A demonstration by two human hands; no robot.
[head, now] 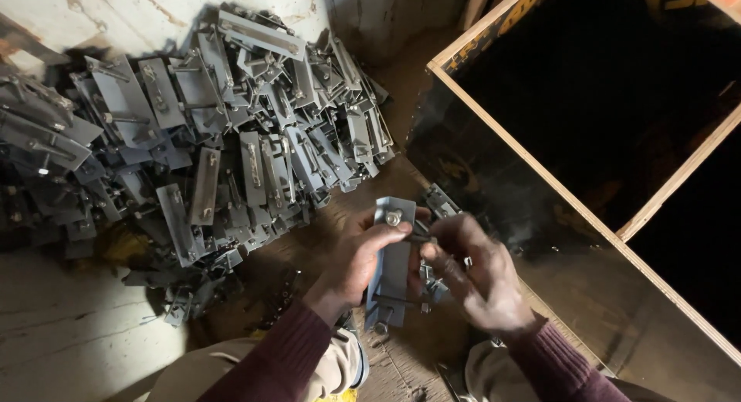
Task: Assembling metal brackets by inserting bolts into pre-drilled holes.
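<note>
1. just right of the heap of grey brackets (208, 140), the left hand (356, 261) is closed round a grey metal plate (394, 255), long axis upright.
2. the right hand (475, 275) (nearer the wooden crate (540, 163)) pinches a bolt (421, 236) at the plate's upper end.

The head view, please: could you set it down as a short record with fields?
left hand: grips a grey metal bracket upright, thumb near its bolt
right hand: fingertips on a small part at the bracket's upper edge; cannot tell what it is
pile: many similar grey brackets heaped on the floor, upper left
crate: dark wooden-edged box on the right
clothing: maroon sleeves, tan trousers
</note>
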